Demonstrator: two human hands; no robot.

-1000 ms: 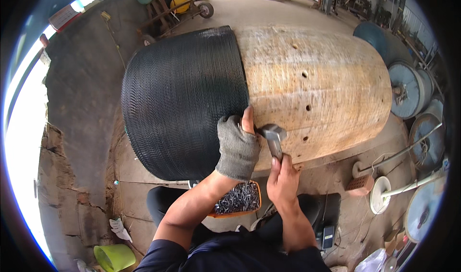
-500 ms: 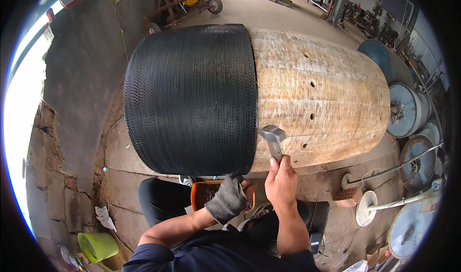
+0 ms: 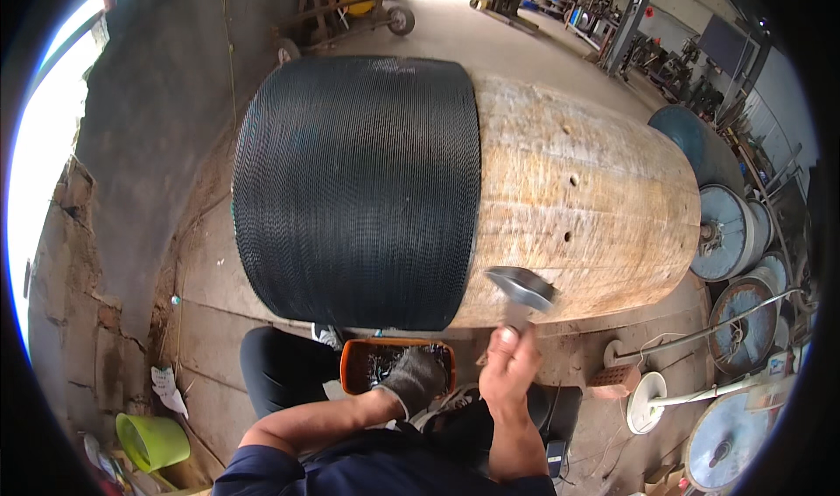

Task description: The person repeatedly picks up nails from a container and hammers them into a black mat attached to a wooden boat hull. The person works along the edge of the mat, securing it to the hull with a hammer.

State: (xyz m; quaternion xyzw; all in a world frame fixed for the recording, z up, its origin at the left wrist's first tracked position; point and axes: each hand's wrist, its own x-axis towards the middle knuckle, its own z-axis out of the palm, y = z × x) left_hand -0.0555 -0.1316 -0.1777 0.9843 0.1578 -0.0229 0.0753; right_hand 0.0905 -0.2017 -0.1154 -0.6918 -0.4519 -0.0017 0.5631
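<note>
A hammer (image 3: 520, 288) is gripped in my right hand (image 3: 510, 365), its blurred head raised in front of the pale wooden part of a large drum (image 3: 604, 199). My left hand (image 3: 414, 378), in a grey knitted glove, reaches into an orange bin (image 3: 353, 382) holding many small dark metal pieces, perhaps nails. The glove's fingers are down in the bin, so what they hold, if anything, is hidden. Black ridged material (image 3: 359, 190) in tight rows covers the left part of the drum, ending in a straight edge. Small round holes dot the bare wood.
To the right stand metal-ended rollers (image 3: 728, 238), a red brick (image 3: 613, 380) and a white disc on a pole (image 3: 645, 402). A green bucket (image 3: 153, 441) lies tilted at lower left. Behind the drum is a wheeled cart (image 3: 341, 25); a dark wall (image 3: 157, 120) rises on the left.
My left hand has gone down into the orange bin from just above its right side. The hammer has moved away from the edge of the black rows. The whole view has shifted slightly.
</note>
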